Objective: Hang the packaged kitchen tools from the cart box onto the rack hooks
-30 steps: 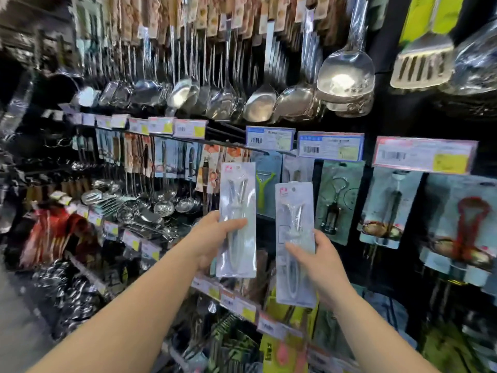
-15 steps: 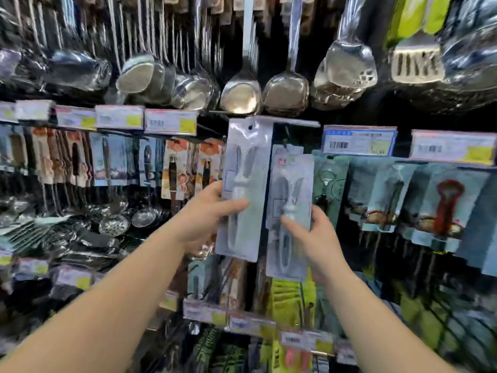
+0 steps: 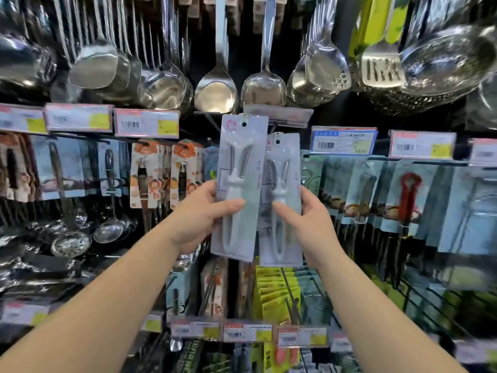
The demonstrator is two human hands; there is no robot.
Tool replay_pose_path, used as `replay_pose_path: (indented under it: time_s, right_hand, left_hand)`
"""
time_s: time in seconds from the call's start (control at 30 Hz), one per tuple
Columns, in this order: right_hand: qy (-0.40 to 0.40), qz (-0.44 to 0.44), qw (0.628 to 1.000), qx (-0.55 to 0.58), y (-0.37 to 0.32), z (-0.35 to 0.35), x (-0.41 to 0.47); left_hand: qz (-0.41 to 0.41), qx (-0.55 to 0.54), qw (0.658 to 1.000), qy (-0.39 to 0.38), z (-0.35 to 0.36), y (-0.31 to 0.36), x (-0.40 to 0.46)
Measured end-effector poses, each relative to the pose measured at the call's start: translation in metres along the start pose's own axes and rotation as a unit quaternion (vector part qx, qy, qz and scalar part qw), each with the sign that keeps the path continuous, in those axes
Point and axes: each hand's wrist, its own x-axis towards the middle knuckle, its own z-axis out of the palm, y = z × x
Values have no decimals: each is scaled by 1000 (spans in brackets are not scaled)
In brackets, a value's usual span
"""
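Facing a crowded utensil rack (image 3: 349,157), left grip (image 3: 199,214) and right grip (image 3: 306,219) each pinch a packaged peeler (image 3: 239,184).

1. Bright, even shop lighting falls from above and in front; the black backing of the rack stays dark.
2. Hard white glare sits on the hanging steel ladles (image 3: 216,90) and on the glossy packages (image 3: 239,184) at the centre.
3. The centre is fairly sharp; the price labels (image 3: 146,123) are too soft to read.
4. Wide-angle distortion bends the edges, where motion blur smears the goods, worst at lower left and far right.
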Motion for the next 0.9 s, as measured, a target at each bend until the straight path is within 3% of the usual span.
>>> replay_pose_path:
  time_s: [0.23, 0.53, 0.77, 0.83, 0.9]
  right_hand:
    - [-20, 6, 1000, 11, -2, 8, 2]
    - [18, -6, 1000, 22, 3, 13, 3]
    - [18, 47, 998, -26, 6, 14, 13]
    - [61, 96, 990, -82, 7, 14, 18]
    - [119, 82, 984, -102, 6, 13, 13]
  left_hand:
    - [7, -21, 1000, 3, -5, -2, 3]
    - [7, -18, 1000, 7, -10, -5, 5]
    - [5, -12, 1000, 7, -10, -8, 4]
    - [-1, -11, 1000, 9, -11, -12, 3]
    - [-21, 1, 1000, 9, -11, -22, 2]
